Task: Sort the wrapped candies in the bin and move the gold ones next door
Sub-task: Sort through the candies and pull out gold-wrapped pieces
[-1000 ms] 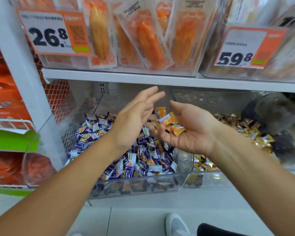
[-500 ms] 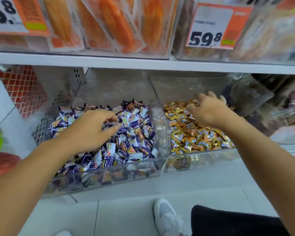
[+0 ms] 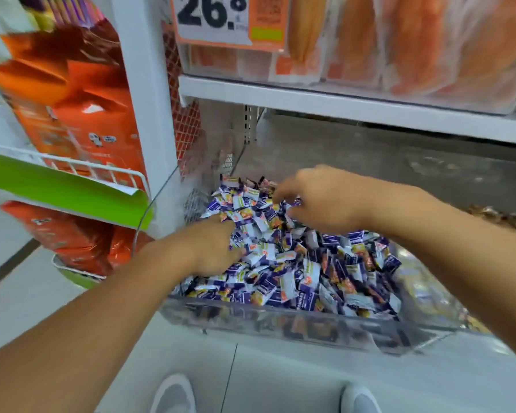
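Observation:
A clear plastic bin (image 3: pixel 280 323) on the lower shelf is heaped with purple-and-white wrapped candies (image 3: pixel 298 269). My left hand (image 3: pixel 212 248) lies palm down on the left side of the heap, its fingertips pushed in among the wrappers. My right hand (image 3: pixel 319 198) is over the back of the heap, fingers spread and curled down onto the candies. I cannot tell whether either hand holds a candy. A strip of gold candies (image 3: pixel 507 217) shows at the far right in the neighbouring bin, mostly hidden behind my right forearm.
A white shelf (image 3: pixel 355 105) with orange snack packets and a 26.8 price tag (image 3: pixel 215 16) hangs low over the bin. A white upright (image 3: pixel 149 93) and a wire rack of orange bags (image 3: pixel 69 114) stand to the left. My shoes (image 3: pixel 173 394) are on the floor below.
My right hand left the gold bin and came back left over the purple heap. My left hand stayed in the purple candies. The view swung left, so the gold bin is nearly out of frame.

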`<state>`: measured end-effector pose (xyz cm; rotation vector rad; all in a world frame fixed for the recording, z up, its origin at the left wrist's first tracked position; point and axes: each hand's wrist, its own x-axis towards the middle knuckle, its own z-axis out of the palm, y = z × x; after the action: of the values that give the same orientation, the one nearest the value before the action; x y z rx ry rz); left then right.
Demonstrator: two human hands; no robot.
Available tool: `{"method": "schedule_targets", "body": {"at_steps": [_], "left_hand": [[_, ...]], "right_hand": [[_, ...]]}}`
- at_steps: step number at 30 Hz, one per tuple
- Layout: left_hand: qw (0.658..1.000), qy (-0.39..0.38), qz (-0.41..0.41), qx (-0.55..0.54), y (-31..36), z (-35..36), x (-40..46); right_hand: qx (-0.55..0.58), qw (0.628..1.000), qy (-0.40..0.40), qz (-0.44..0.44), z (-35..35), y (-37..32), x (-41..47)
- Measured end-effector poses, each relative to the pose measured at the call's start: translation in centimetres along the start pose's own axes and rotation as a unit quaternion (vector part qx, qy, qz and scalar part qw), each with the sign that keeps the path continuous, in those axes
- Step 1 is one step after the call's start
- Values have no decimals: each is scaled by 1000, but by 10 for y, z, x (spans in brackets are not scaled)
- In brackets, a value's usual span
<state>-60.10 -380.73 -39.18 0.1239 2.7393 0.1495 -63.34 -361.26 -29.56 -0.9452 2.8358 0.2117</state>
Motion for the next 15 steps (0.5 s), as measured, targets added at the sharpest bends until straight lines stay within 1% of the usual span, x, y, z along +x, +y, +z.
{"method": "schedule_targets", "body": {"at_steps": [1, 2, 4, 6, 8, 12, 14, 15], "left_hand": [[1000, 4, 0, 2, -1, 1, -1], [1000, 5, 3, 4, -1, 0, -2], [1000, -2, 5, 8, 0, -4, -7], [1000, -19, 5, 15, 2, -11, -16], [1000, -22, 6, 20, 1, -16, -25], [1000, 3, -20, 22, 0, -14, -30], [999, 22, -43, -3, 4, -7, -25], [999, 16, -49, -11, 8, -5, -23]], "right_hand": [[30, 997, -68, -31, 6, -7, 25], [35, 993, -100, -49, 13, -12, 47], [23, 993, -96, -69, 25, -12, 83], [9, 992, -97, -81, 33, -7, 100], [2, 986, -139, -89, 34, -5, 101], [-45, 965, -224, -131, 28, 2, 74], [-43, 950, -281, -130, 19, 7, 58], [-36, 946, -293, -134, 13, 8, 53]]}}
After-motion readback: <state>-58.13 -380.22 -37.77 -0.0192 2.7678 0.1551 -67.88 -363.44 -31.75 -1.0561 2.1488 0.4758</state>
